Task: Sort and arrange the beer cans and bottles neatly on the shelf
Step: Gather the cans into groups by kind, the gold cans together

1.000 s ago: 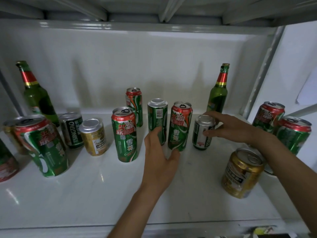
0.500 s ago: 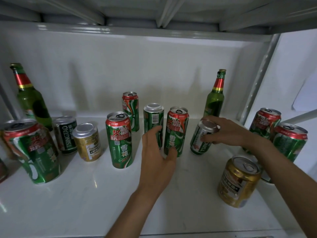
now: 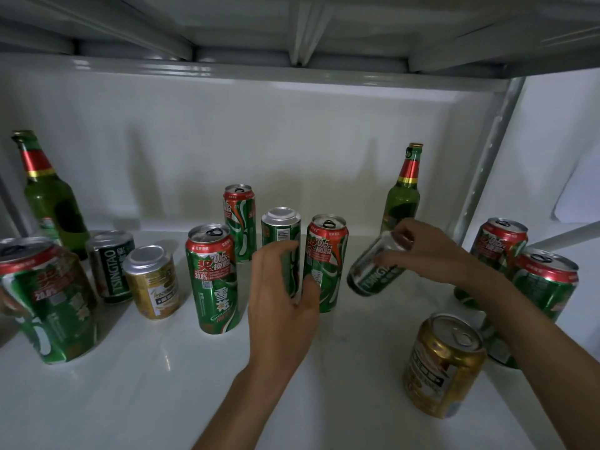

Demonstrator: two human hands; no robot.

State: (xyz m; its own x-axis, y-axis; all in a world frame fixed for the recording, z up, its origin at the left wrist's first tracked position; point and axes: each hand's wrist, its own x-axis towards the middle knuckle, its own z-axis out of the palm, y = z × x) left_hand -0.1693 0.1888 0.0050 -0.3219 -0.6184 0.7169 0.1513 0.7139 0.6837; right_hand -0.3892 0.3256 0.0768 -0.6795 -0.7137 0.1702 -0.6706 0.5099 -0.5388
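Up it comes: the short dark green and silver Tsingtao can (image 3: 373,271), standing flat on the white metal shelf (image 3: 162,368) a second ago, now hangs tilted just above it toward the right rear, right hand (image 3: 425,248) pinching its rim; left hand (image 3: 282,293) hovers loose-fingered, holding nothing, by the tall green can with the silver upturned base (image 3: 281,235) mid-shelf, probably the next to move

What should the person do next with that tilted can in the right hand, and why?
Probably carry it left and stand it by the other Tsingtao can. The right hand grips the tilted can by its top, apparently lifted off the shelf, and its label matches that one. The left hand touches the tall cans and holds nothing.
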